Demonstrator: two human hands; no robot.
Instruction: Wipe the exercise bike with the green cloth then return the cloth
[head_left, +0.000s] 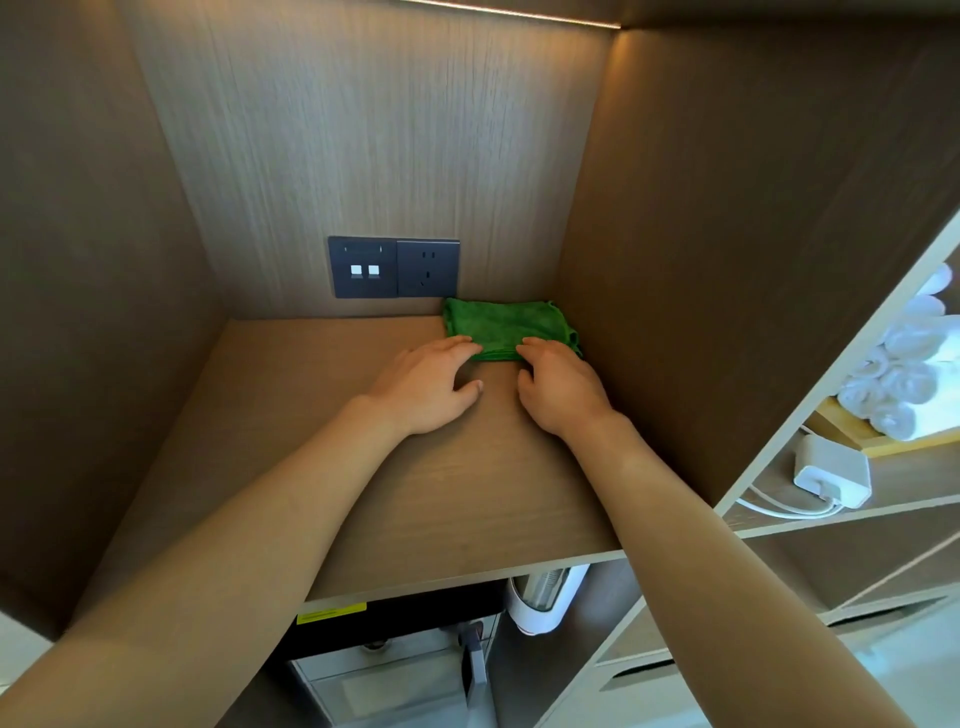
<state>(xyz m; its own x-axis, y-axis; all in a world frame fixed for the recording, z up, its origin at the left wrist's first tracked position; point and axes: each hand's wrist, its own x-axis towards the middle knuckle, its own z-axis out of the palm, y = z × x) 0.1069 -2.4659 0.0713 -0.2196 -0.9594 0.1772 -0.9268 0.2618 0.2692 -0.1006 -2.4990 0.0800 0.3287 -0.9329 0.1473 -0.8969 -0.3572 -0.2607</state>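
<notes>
I'm seeing the green cloth (506, 328) lying folded flat, long axis running left-right along the back wall, in the far right corner of the wooden shelf (322, 467) (fuzzy microfibre, edges slightly uneven). Left hand (434, 387) is resting relaxed, fingertips touching the cloth's near edge; right hand (558, 382) is curling its fingers onto that edge. Dark socket panel (393, 267) is sitting just left of it; rolled white towels (906, 374) are showing at right.

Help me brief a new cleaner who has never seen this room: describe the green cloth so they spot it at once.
Find the wooden alcove shelf with a dark socket panel on its back wall. In the back right corner, just right of and below that panel, lies the green cloth, folded flat, both hands' fingertips at its front edge. It is the only green thing there.
</notes>
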